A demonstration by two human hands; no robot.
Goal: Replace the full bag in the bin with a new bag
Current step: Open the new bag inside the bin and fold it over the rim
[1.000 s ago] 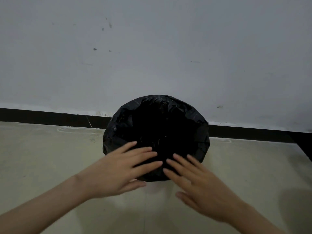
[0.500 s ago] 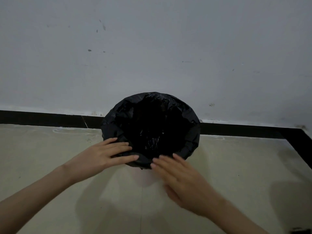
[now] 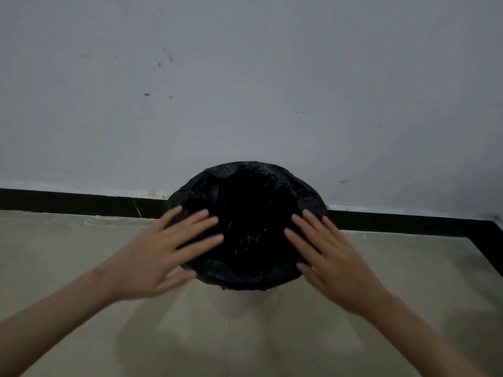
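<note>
Bin: the round pale plastic bin (image 3: 239, 303) stood upright on the beige tiled floor (image 3: 68, 254), close against the grey-white painted wall (image 3: 245, 91). Only a pale strip of its side showed, below the near edge of the liner.

Bag: the crinkled black plastic bin bag (image 3: 246, 276) sat inside the bin, its top folded out and down over the rim all the way round.

Which way it pointed: mouth straight up toward the camera, the bag's long axis running vertically down into the bin. The inside was too dark to show how deep it went or what lay at the bottom.

Left hand: the left hand (image 3: 152, 265) was spread flat, fingers (image 3: 200, 216) fanned wide and lying over the left side of the mouth, thumb near the lower-left fold. Nothing was pinched or gripped. It was blurred, so whether the palm pressed on the plastic could not be told.

Right hand: the right hand (image 3: 334, 265) mirrored it on the right side of the mouth, fingers splayed and pointing up and inward, flat against the liner edge and holding nothing.

Gap: the two hands were apart, with the dark opening between them.

Backdrop: the black skirting strip (image 3: 81, 201) ran along the foot of the wall behind the bin.
</note>
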